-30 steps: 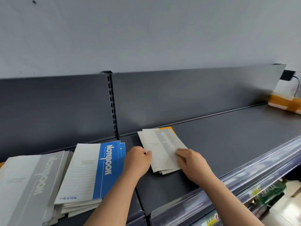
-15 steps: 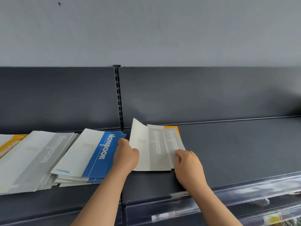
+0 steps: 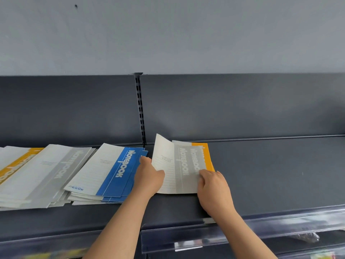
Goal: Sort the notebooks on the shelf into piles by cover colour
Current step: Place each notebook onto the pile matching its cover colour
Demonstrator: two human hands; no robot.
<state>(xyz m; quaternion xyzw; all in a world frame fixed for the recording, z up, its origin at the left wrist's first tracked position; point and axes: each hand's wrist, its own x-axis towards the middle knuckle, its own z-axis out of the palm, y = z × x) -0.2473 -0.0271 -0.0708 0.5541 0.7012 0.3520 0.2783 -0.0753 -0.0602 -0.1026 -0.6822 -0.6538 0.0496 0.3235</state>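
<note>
Your left hand (image 3: 149,177) has its fingers curled round the left edge of the top grey notebook (image 3: 168,171), thumb on the cover. That edge is raised off the little stack, so the book bows upward. Your right hand (image 3: 214,191) lies at the stack's right near corner with bent fingers on the grey cover; I cannot tell whether it pinches or only presses. Under the raised book lie a second grey notebook (image 3: 195,157) and, lowest, an orange notebook (image 3: 208,154) that shows along the right edge. The stack sits on the dark shelf (image 3: 270,174), just right of the blue pile (image 3: 119,165). The grey pile (image 3: 56,169) is farther left.

These look thin, light and floppy, with smooth covers that will likely slide on each other. Take the book along its long edge, fingers beneath and thumb on top, rather than by a corner, which would probably fold. Weigh down the lower two so they do not ride along.
</note>
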